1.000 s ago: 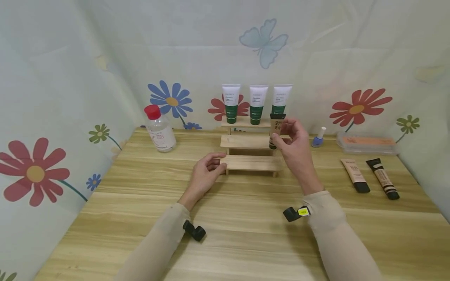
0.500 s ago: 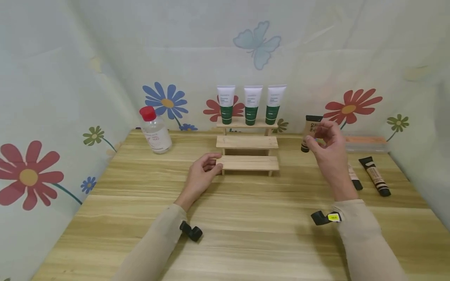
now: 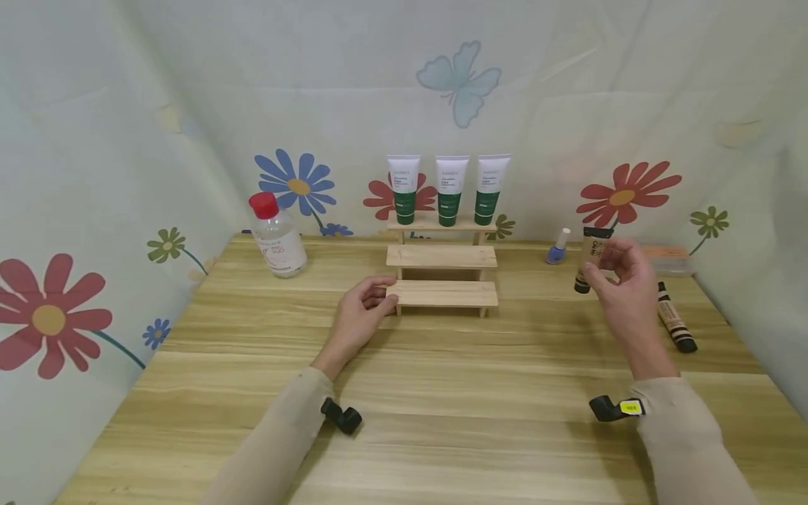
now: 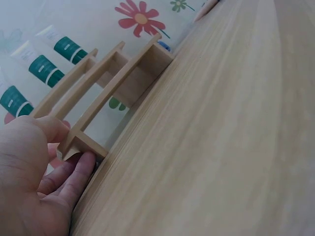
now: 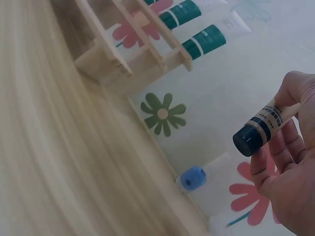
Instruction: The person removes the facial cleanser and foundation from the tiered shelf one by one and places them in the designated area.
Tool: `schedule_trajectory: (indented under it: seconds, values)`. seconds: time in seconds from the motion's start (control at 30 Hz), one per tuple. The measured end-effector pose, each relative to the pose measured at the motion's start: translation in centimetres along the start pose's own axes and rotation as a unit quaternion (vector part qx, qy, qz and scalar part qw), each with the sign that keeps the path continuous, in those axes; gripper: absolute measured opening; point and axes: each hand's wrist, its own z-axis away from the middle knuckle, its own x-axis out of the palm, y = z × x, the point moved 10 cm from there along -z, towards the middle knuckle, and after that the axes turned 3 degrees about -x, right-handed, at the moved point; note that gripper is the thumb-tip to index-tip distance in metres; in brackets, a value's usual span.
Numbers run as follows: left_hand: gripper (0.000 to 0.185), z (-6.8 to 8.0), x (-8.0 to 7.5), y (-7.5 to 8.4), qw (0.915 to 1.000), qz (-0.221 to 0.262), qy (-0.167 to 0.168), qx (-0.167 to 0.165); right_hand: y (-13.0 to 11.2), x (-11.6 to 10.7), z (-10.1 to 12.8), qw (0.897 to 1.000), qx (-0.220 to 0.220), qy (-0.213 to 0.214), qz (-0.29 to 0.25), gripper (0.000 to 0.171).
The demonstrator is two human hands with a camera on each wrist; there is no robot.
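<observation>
A three-tier wooden display stand [image 3: 442,257] sits mid-table, its steps rising toward the back. My left hand [image 3: 360,315] holds the left end of its lowest step; the left wrist view shows the thumb [image 4: 54,129] over the board and fingers by the leg. Three white-and-green squeeze tubes [image 3: 449,193] stand cap-down on the top step. Right of the stand, my right hand [image 3: 628,291] pinches a beige squeeze tube [image 3: 591,261] with black ends between thumb and fingers, cap downward above the table. The right wrist view shows its dark cap [image 5: 247,140] pointing away from the palm.
A clear bottle [image 3: 278,245] with a red cap stands at the back left. Back right are a blue nail polish bottle [image 3: 556,252] and a clear plastic case [image 3: 672,261]. Another beige-and-black tube [image 3: 677,324] lies beyond my right hand. A flowered curtain [image 3: 353,105] encloses the table.
My right hand has carried the beige tube from in front of the stand's middle step out to the right and lower. The left hand stays on the stand. The view has shifted slightly.
</observation>
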Motion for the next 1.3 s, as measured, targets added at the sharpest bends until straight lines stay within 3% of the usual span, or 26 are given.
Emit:
schedule_trajectory:
  seconds: [0.23,0.53,0.87,1.3]
  values:
    - [0.032,0.1,-0.1,0.1,1.0000,-0.004,0.001,-0.003,2.6,-0.3,0.9,1.000,0.011,-0.023,0.016,0.031]
    - [0.032,0.0,-0.1,-0.1,1.0000,0.001,0.002,-0.003,6.0,0.9,2.9,0.998,0.044,-0.037,0.015,0.036]
    - [0.032,0.1,-0.1,0.1,1.0000,0.004,0.002,-0.002,6.7,1.5,3.6,0.994,0.033,-0.075,0.077,0.045]
    - [0.032,0.1,-0.1,0.1,1.0000,0.005,0.000,0.000,7.3,1.9,4.1,0.987,0.041,-0.089,0.124,0.047]
